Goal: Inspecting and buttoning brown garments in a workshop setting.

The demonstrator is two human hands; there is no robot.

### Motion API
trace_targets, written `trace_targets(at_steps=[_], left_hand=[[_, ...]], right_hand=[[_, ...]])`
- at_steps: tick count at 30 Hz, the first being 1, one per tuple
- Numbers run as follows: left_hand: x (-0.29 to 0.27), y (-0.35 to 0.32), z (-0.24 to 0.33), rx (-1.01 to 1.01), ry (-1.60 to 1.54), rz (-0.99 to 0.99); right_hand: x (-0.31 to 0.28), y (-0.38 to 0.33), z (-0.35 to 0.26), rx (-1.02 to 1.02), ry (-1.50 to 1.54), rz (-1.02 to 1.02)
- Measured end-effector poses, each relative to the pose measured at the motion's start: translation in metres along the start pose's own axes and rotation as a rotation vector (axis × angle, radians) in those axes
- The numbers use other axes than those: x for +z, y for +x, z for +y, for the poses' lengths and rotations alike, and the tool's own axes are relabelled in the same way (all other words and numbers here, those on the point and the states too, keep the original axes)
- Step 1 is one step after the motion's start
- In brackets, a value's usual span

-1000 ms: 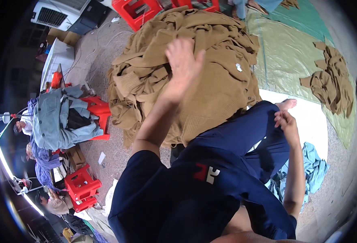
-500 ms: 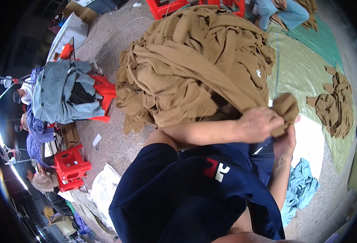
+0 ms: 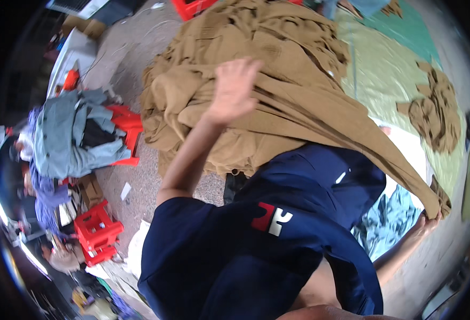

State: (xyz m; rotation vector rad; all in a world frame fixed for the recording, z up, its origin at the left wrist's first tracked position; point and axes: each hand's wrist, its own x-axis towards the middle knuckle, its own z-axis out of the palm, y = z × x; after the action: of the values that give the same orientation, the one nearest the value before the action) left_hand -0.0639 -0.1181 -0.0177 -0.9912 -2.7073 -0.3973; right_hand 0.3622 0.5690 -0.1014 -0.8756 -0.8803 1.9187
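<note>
Brown knit garments lie in a big heap in front of me. From the heap a long brown sleeve stretches across to the lower right. My right hand is closed on the cuff end of that sleeve and pulls it out past my lap. Over the left part of the heap is my left hand, a little blurred, its fingers stretched out over the brown cloth. Whether it touches the cloth I cannot tell.
Left of the heap, blue-grey garments lie over a red stool. Another red stool stands nearer. Right of me are light-blue cloth, a green sheet and a smaller brown pile. Part of a person shows at the top right.
My hands were together at the sleeve's end. Now the left has let go and swung left over the heap, while the right has drawn the cuff out to the lower right.
</note>
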Motion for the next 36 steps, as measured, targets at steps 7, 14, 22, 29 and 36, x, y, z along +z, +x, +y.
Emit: trace_targets(at_steps=[7, 14, 22, 29, 36], left_hand=[[-0.016, -0.013, -0.024, -0.13, -0.036, -0.521], [-0.08, 0.019, 0.041, 0.019, -0.239, -1.259], [-0.05, 0.065, 0.129, 0.001, -1.573, -1.65], [0.012, 0.132, 0.209, 0.202, -2.435, -0.852], [-0.051, 0.145, 0.286, 0.363, -2.343, -0.281]], right_hand=[[-0.144, -0.002, -0.035, -0.057, -0.395, 0.271], [-0.16, -0.055, 0.027, 0.113, -0.364, 0.371], [-0.079, -0.019, -0.002, -0.089, -0.265, 0.227], [0.266, -0.189, 0.102, -0.343, -0.35, -0.128], [0.34, -0.31, 0.186, -0.271, -0.319, -0.422]])
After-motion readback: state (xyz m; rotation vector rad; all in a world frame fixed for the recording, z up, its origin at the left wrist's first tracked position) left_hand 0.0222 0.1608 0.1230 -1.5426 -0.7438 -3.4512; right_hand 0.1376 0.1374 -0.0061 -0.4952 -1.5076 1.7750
